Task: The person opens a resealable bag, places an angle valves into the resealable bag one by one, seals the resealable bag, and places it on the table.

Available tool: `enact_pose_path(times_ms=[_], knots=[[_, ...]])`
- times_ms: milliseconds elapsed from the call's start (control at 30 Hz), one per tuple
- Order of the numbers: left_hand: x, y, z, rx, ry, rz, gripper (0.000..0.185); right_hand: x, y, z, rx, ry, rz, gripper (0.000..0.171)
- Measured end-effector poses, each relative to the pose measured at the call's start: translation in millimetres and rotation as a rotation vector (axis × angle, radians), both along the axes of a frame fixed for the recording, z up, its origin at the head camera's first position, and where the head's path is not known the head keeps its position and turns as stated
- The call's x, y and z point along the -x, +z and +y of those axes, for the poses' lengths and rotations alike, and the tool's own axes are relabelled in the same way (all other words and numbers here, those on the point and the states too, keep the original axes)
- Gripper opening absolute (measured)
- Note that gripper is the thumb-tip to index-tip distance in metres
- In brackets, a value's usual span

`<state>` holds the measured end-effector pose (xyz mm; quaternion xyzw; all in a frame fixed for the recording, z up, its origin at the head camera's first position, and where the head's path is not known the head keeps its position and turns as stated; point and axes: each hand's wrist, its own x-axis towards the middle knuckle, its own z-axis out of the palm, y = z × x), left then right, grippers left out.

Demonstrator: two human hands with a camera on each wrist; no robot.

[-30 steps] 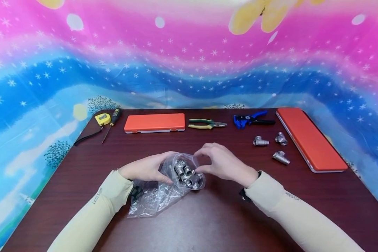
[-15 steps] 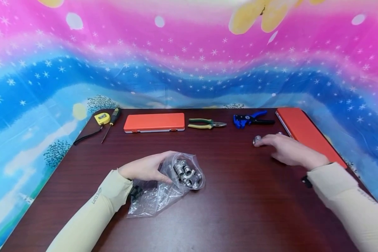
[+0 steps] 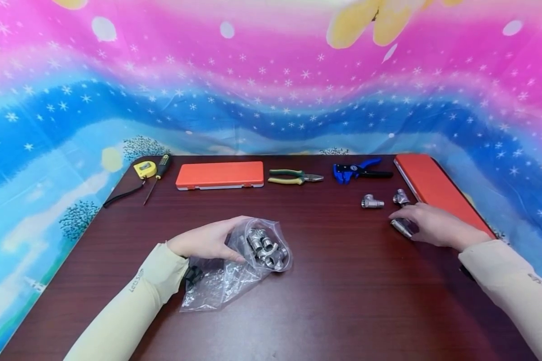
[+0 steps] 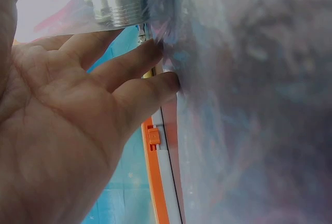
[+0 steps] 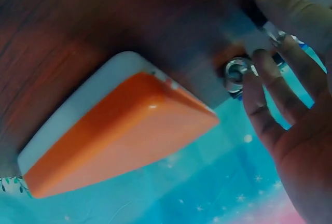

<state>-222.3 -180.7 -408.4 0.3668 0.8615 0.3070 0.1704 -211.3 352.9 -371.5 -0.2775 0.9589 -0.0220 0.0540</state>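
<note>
My left hand grips the open mouth of a clear plastic bag that lies near the table's middle, with several metal pipe fittings inside. In the left wrist view the fingers press against the bag film. My right hand reaches to the right and pinches a loose metal tee fitting on the table; thumb and forefinger lie on either side of it. Two more fittings lie just beyond, one showing as a ring in the right wrist view.
A long orange case lies along the right edge beside my right hand. At the back stand another orange case, pliers, a blue wire stripper, a screwdriver and a yellow tape measure. Dark wood table.
My right hand left the bag's mouth, swung right to the loose fittings, then drew back onto the nearest one. The left hand and the bag stayed put.
</note>
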Motion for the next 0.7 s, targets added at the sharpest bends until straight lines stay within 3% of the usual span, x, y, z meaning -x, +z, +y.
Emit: enact_pose_path(times_ms=[167,300,467,700], knots=[[1.2,-1.4,0,-0.014,-0.013,0.011,0.093,1.4,-1.6,-1,0.013,-0.04,0.018,0.057],[1.4,-1.7,0,-0.018,-0.017,0.012,0.092,-2.3,1.8,-19,0.089,-0.07,0.027,0.059],[1.6,-1.6,0,-0.018,-0.017,0.017,0.093,-11.1,12.6,-63,0.197,-0.054,0.079,0.062],[0.8,0.1,0,-0.033,-0.02,-0.001,0.091,-21.8,27.0,-140,0.294,0.07,0.128,0.064]])
